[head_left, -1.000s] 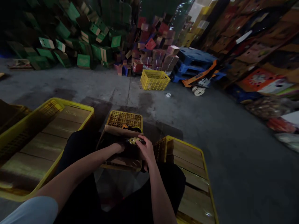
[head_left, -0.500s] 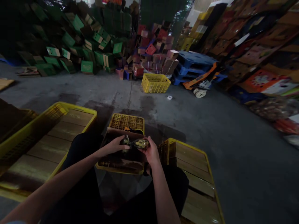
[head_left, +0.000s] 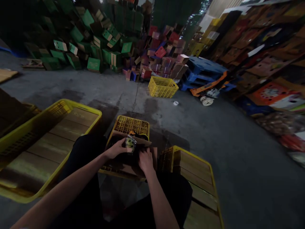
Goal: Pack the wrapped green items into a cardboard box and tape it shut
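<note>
My left hand (head_left: 116,149) is closed on a small greenish-yellow piece with dark spots in clear plastic wrap (head_left: 130,144), holding it above an open cardboard box (head_left: 133,170). Inside the box's right part is my right hand (head_left: 145,160), pointing down; its fingertips are lost in shadow, so what they touch is hidden. The box rests on an upturned yellow plastic crate (head_left: 132,124) between my knees. Just past the box's far flap, a black and orange object (head_left: 140,136) lies on the crate, its kind unclear.
Yellow crates holding brown cartons stand at my left (head_left: 98,116) and right (head_left: 211,168). Ahead are another yellow crate (head_left: 163,87), a white ring (head_left: 175,103), blue pallets (head_left: 205,68) and an orange pallet jack (head_left: 209,85). Heaped green boxes (head_left: 94,64) lie at the back.
My right hand has gone down into the box; the yellowish wrapped piece it held is no longer visible there. My left hand keeps its wrapped piece, now turned more upright. The view has shifted slightly.
</note>
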A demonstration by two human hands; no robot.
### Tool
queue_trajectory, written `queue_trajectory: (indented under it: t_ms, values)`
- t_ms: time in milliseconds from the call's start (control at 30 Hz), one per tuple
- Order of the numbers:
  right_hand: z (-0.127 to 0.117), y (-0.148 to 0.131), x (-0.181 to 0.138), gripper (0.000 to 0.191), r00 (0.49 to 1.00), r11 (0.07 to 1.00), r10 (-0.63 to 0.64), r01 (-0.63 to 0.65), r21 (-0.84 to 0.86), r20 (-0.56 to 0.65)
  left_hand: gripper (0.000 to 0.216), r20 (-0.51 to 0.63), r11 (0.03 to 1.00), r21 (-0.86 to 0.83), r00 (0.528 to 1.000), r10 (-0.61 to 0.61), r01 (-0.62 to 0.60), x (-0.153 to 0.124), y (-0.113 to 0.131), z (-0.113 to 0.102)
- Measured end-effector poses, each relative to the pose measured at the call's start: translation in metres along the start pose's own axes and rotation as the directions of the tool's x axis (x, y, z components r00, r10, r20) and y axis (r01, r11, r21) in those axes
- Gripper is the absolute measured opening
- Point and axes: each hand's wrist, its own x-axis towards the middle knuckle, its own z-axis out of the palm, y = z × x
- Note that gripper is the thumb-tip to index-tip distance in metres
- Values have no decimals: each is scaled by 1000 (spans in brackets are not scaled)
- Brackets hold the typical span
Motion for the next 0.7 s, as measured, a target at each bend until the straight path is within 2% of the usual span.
queue_trajectory:
  t_ms: [100,200,233,300,367,433,500,567,633,700]
  values:
    - [6,-5,3,30,996,1000,-3,5,-25,89,72,41,1000,-12,999,-10,10,-1,1,4]
    - [4,-6,7,27,995,1000,11,-9,-19,102,75,53,1000,11,998,-19,18,-1,5,5]
    - [1,-6,8,28,997,999,25,-27,23,75,76,57,1000,22,998,-20,19,-1,7,5]
    - [-6,-4,9,32,997,965,81,-74,251,-19,77,70,998,56,997,-21,17,-1,9,4]
    - [-14,-2,9,36,982,807,153,-59,588,-112,79,93,993,114,995,-20,10,-1,10,3]
    - [-21,1,9,39,973,593,180,12,805,-147,83,124,985,173,992,-24,2,0,10,2]
    - [-24,2,10,40,978,469,160,43,882,-132,86,146,980,199,989,-33,4,1,9,2]
    - [-25,2,13,39,981,413,173,3,911,-82,85,130,984,177,991,-36,12,1,8,3]
    - [-24,2,15,38,972,325,235,-53,944,-27,82,89,994,106,996,-26,16,2,6,4]
    - [-21,3,17,39,954,182,300,-73,981,15,77,30,1000,-5,999,-28,29,3,4,5]
